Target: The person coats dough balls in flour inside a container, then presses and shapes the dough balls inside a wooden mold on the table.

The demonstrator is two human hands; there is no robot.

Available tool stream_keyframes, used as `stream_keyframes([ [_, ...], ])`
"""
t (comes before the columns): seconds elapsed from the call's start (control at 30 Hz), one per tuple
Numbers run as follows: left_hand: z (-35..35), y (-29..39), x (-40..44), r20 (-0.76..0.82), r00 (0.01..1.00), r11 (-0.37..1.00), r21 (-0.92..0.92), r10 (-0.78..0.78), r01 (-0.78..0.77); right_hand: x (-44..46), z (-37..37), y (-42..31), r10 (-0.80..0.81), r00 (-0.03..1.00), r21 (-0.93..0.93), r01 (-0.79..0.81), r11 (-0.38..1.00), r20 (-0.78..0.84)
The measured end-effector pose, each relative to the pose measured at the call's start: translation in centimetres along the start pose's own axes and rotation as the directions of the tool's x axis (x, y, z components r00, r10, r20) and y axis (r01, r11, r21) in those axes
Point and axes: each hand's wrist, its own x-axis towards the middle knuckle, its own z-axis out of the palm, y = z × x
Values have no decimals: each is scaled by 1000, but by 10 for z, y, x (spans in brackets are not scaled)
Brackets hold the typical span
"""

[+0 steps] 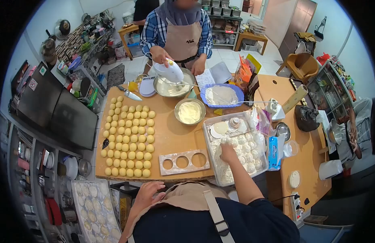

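My right hand (228, 152) reaches into a white plastic tray (257, 172) of flour, its fingers curled; whatever they hold is hidden. Several flour-dusted dough rounds (248, 156) fill the tray's right side, beside my hand. Flat white discs and a small white container (235, 122) lie at the tray's far end. Held over the table's near edge, by my apron, my left hand (149, 193) is empty with fingers apart. Closest to it on the table are rows of yellow dough balls (131, 146) and a flour-dusted wooden board (184, 162) with three round holes.
Across the table, a person (183, 36) runs a white hand mixer (169, 73) in a metal bowl (174, 92). Nearby are a bowl of pale cream (190, 112), a blue basin of flour (222, 96) and a kitchen scale (147, 87). A blue packet (275, 153) adjoins the tray.
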Motion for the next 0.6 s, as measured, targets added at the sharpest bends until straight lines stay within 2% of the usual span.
stream_keyframes([
  [0.1,-1,-3,3,3,1000,1000,-16,-8,8,-5,2,15,-103,968,207,55,977,231],
  [0.2,4,-10,6,34,999,1000,-15,20,-20,3,-1,28,0,991,278,-37,960,132],
  [0.33,3,-10,16,35,996,997,-12,82,-82,22,5,48,132,973,387,-49,921,-191],
  [0.43,5,-13,16,65,995,997,-4,73,-73,35,5,53,178,965,379,-94,921,-193],
  [0.53,3,-11,16,87,995,998,10,53,-55,35,-3,54,55,998,396,-43,917,-19],
  [0.6,0,-7,16,74,997,1000,-11,29,-28,26,-14,50,74,982,350,-9,937,-173],
])
